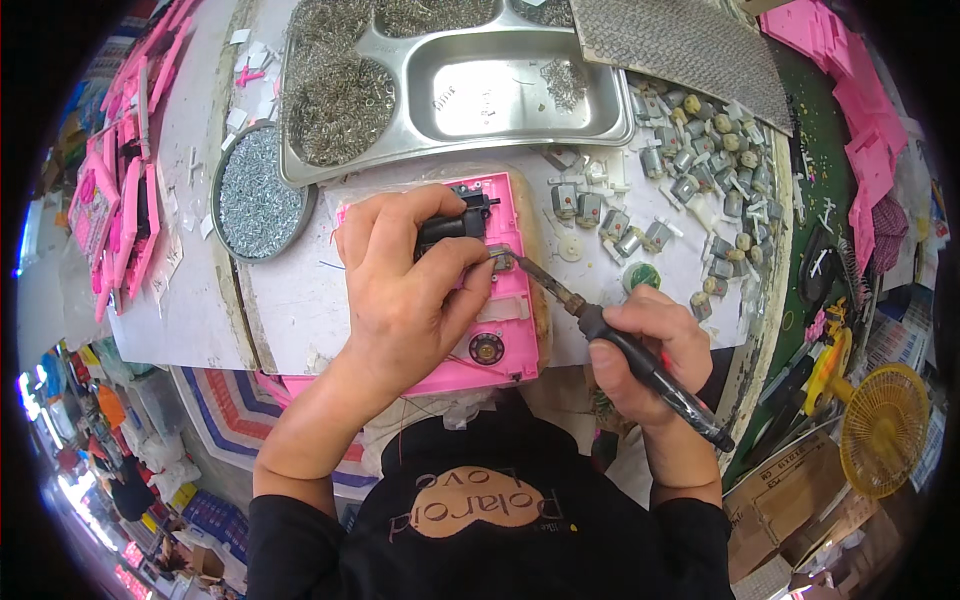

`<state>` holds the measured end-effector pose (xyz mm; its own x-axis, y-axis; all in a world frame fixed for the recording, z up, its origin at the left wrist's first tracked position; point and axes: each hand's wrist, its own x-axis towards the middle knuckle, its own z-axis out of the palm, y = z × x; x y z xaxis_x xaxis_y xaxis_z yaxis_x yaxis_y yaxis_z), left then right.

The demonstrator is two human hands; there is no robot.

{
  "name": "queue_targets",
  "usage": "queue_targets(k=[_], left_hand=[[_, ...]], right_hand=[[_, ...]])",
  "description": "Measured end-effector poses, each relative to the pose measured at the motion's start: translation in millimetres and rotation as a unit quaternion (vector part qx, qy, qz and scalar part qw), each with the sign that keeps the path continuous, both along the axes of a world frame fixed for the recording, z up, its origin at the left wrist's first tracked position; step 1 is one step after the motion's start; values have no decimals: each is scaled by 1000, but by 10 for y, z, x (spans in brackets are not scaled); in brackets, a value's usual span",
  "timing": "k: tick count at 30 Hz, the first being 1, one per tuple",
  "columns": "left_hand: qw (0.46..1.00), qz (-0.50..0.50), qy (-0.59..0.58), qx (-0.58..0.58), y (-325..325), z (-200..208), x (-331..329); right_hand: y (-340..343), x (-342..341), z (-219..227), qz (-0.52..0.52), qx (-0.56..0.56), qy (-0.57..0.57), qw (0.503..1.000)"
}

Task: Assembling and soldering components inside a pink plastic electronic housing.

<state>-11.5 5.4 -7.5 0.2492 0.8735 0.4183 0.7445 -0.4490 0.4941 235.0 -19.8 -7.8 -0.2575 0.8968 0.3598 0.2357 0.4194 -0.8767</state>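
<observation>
A pink plastic toy casing lies on the worktable in front of me, its inner side up. My left hand rests over its left part, fingers bent beside a black plastic part. Its thumb and forefinger pinch together near a small metal component; what they hold is hidden. My right hand grips a soldering iron by its black handle, the bent tip reaching the component by my left fingertips. A small round speaker sits lower in the casing.
Beyond the casing stands a metal compartment tray of small springs. A round dish of screws is at left, many small motors at right. Pink casings pile up far left. A yellow fan stands at lower right.
</observation>
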Motion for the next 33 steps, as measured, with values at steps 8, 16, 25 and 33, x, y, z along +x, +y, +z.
queue_targets(k=[8,16,25,33], left_hand=[[1000,-1,8,4,2,5,6],[1000,4,2,3,-6,-8,18],[1000,5,9,9,-4,-9,20],[1000,5,8,15,-10,-24,17]], right_hand=[[17,-45,26,5,15,-17,1000],[18,1,-14,6,42,-10,999],[-5,-16,-3,10,34,-17,999],[2,27,16,6,38,-24,999]])
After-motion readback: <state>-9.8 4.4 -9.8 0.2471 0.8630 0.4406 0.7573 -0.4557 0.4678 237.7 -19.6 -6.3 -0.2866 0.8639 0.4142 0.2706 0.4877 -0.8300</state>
